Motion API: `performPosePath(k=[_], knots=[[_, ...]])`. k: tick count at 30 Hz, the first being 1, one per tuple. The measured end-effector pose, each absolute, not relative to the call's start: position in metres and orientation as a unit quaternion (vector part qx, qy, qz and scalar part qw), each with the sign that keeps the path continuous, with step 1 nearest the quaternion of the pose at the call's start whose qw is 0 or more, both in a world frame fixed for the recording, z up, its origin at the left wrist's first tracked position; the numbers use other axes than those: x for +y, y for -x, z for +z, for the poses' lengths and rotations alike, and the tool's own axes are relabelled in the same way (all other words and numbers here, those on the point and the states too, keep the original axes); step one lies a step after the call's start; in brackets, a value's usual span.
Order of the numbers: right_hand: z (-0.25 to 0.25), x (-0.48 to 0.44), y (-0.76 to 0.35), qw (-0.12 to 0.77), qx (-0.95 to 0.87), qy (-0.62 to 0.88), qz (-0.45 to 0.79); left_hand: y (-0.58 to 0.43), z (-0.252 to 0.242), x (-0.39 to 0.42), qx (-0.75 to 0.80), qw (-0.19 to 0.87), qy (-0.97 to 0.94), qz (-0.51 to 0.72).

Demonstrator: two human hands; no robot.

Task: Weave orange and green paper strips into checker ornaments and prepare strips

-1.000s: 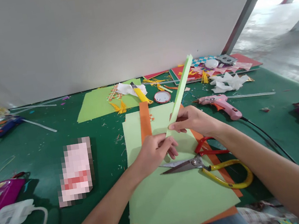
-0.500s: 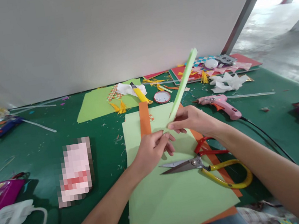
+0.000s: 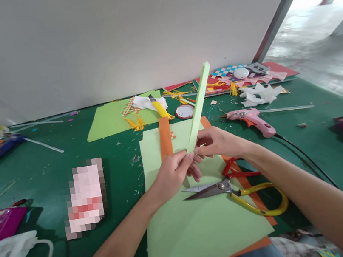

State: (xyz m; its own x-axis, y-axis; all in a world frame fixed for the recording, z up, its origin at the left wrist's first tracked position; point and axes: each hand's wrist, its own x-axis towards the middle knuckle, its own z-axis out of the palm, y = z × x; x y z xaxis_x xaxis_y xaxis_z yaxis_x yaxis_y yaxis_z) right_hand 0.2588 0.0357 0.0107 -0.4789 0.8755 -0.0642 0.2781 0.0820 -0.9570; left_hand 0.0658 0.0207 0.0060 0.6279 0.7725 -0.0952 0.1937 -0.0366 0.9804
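Observation:
A folded light-green paper strip (image 3: 198, 105) rises at a slant from between my hands. My left hand (image 3: 174, 171) pinches its lower end between thumb and fingers. My right hand (image 3: 215, 142) is closed at the same end, its curled fingertips against the strip's right side. Both hands are over a stack of light-green paper sheets (image 3: 186, 229). Scissors with one red and one yellow handle (image 3: 222, 186) lie on the sheets below my right hand, blades slightly apart. An orange paper strip (image 3: 165, 136) lies just beyond my left hand.
A pink glue gun (image 3: 252, 118) with a black cord lies to the right. A yellow cutter (image 3: 160, 106) and a round white-and-red lid (image 3: 185, 111) are farther back. On the left are a blurred-out pink object (image 3: 87, 197) and a white plug (image 3: 12, 249) with its cable.
The green strip has tilted left and its upper end has come more upright. The right hand has shifted slightly down along it, while the left now grips its lower end.

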Motion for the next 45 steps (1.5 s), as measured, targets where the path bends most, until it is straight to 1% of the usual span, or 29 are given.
performPosePath(k=[4,9,13,22,26,34,41,45], knots=[[0.011,0.035,-0.256,0.288,-0.673,0.406,0.547,-0.067,0.008,0.02,0.349,0.616,-0.667,0.231],[0.013,0.034,-0.254,0.296,-0.661,0.428,0.54,-0.067,0.009,0.02,0.347,0.637,-0.649,0.228],[0.016,0.035,-0.259,0.308,-0.652,0.455,0.522,-0.067,0.008,0.02,0.344,0.635,-0.653,0.229],[0.031,0.038,-0.272,0.367,-0.632,0.497,0.467,-0.067,0.008,0.019,0.348,0.626,-0.665,0.211],[0.027,0.037,-0.269,0.356,-0.634,0.497,0.474,-0.065,0.006,0.021,0.363,0.62,-0.662,0.214],[0.014,0.034,-0.256,0.309,-0.651,0.453,0.525,-0.066,0.007,0.023,0.366,0.592,-0.667,0.266],[0.022,0.038,-0.267,0.373,-0.615,0.489,0.493,-0.065,0.013,0.02,0.38,0.567,-0.689,0.245],[0.022,0.039,-0.268,0.379,-0.613,0.493,0.488,-0.065,0.01,0.02,0.381,0.572,-0.686,0.24]])
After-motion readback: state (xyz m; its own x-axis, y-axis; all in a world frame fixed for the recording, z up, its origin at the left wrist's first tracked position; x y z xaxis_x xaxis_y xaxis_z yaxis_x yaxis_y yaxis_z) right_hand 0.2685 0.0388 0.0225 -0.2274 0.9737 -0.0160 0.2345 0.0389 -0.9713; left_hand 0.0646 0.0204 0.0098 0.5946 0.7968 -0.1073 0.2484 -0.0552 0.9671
